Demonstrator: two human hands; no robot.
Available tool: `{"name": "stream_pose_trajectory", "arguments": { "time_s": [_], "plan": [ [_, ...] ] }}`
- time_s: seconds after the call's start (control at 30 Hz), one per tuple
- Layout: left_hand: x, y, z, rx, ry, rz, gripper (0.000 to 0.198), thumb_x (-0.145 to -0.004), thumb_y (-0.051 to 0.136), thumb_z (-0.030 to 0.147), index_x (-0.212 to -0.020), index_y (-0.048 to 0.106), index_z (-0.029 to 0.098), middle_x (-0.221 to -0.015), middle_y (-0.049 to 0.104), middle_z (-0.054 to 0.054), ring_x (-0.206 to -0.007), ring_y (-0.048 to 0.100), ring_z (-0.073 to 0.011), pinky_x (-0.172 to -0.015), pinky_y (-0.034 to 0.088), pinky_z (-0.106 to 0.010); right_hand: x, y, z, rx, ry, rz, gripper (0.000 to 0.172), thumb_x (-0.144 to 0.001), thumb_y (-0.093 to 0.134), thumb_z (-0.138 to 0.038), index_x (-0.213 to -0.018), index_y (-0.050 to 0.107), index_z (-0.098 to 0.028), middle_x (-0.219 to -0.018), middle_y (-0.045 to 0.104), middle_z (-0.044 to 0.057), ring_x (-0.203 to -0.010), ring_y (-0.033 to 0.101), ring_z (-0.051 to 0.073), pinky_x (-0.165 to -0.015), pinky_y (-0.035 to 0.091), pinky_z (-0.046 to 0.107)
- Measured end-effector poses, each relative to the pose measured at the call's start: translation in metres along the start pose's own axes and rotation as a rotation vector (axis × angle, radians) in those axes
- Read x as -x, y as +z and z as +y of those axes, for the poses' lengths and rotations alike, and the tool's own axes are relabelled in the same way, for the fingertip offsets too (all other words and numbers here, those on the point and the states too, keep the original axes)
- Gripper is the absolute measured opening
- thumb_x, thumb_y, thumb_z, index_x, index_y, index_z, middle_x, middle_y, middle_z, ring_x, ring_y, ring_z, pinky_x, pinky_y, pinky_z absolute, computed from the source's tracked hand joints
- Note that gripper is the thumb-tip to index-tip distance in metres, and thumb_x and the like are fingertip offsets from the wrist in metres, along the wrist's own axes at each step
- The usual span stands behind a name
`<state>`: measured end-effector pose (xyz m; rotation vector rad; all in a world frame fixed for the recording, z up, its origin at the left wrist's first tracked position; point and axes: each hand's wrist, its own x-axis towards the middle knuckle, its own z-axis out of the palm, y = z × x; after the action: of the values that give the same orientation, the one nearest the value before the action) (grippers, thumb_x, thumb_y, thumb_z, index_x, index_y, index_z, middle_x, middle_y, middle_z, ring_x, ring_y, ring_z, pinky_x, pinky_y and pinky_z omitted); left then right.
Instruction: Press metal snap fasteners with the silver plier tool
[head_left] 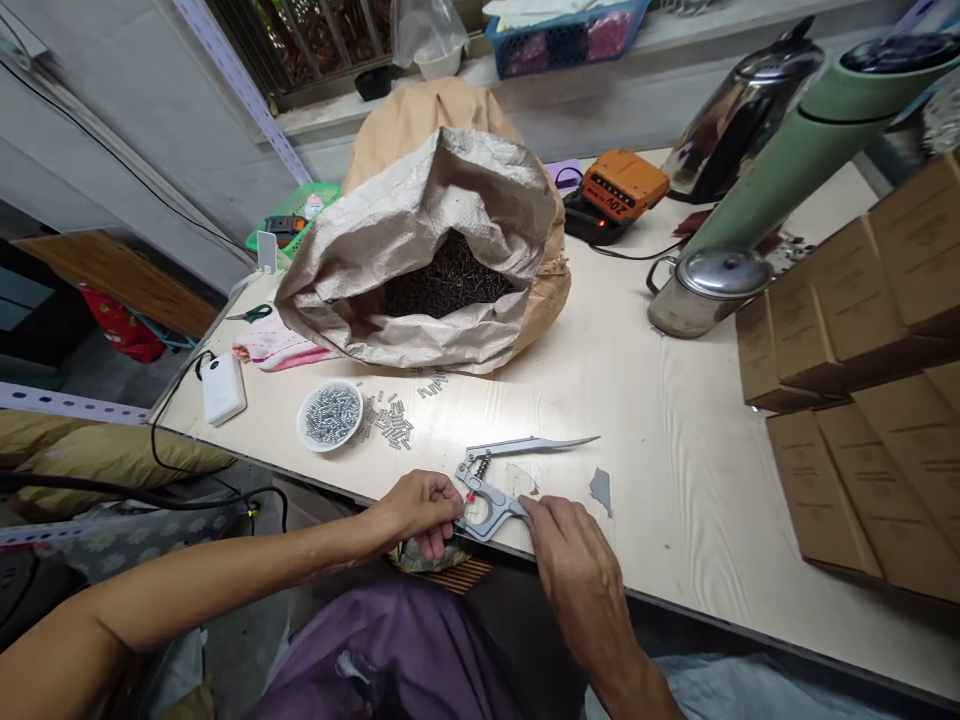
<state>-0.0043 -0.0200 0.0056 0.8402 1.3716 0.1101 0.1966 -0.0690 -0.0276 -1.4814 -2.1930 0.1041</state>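
A grey metal hand plier (491,505) with a coil spring and a small red part at its jaw lies over the table's front edge. Its long upper handle (540,444) is spread away from the lower one. My right hand (577,560) is closed around the end of the lower handle. Beside the red part, my left hand (424,510) is pinched at the jaw end; what its fingertips hold is hidden. Behind my left hand stands a white bowl (301,430) of small metal springs. Loose springs (394,425) lie to the right of it.
A large open sack (330,270) of dark small parts stands behind. Cardboard boxes (862,290) are stacked at right, near a metal mug (686,300), a green flask (780,170) and an orange battery (626,183). A white power bank (223,388) lies at left.
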Motion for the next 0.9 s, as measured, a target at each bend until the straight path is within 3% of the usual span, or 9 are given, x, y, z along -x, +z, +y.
{"name": "stream_pose_trajectory", "arguments": {
  "time_s": [0.23,0.53,0.9],
  "plan": [
    [0.011,-0.003,-0.014,-0.085,0.197,-0.027,0.043,-0.075,0.055,0.059,-0.084,0.051,0.016,-0.052,0.052,0.005,-0.048,0.059,-0.0121,-0.048,0.047,-0.021,0.010,-0.009,-0.010,0.066,-0.080,0.076,0.036,-0.086,0.043,-0.008,-0.120,0.053,-0.015,-0.088,0.060,0.008,-0.087,0.053,0.017,-0.077,0.042,0.031],
    [0.014,-0.005,-0.009,-0.270,0.250,-0.026,0.031,-0.084,0.048,0.049,-0.081,0.050,0.018,-0.050,0.049,0.006,-0.048,0.055,-0.0114,-0.049,0.043,-0.020,0.011,-0.004,-0.011,0.106,-0.092,0.088,0.034,-0.085,0.043,-0.006,-0.117,0.052,-0.014,-0.088,0.060,0.008,-0.084,0.052,0.017,-0.076,0.041,0.031],
    [0.013,-0.003,-0.003,-0.321,0.277,-0.021,0.028,-0.084,0.046,0.045,-0.079,0.048,0.018,-0.054,0.046,0.006,-0.043,0.054,-0.0104,-0.041,0.036,-0.018,0.012,0.005,-0.011,0.055,0.011,0.046,0.029,-0.086,0.041,-0.008,-0.111,0.055,-0.014,-0.089,0.059,0.009,-0.084,0.050,0.018,-0.075,0.039,0.032]
  ]
}}
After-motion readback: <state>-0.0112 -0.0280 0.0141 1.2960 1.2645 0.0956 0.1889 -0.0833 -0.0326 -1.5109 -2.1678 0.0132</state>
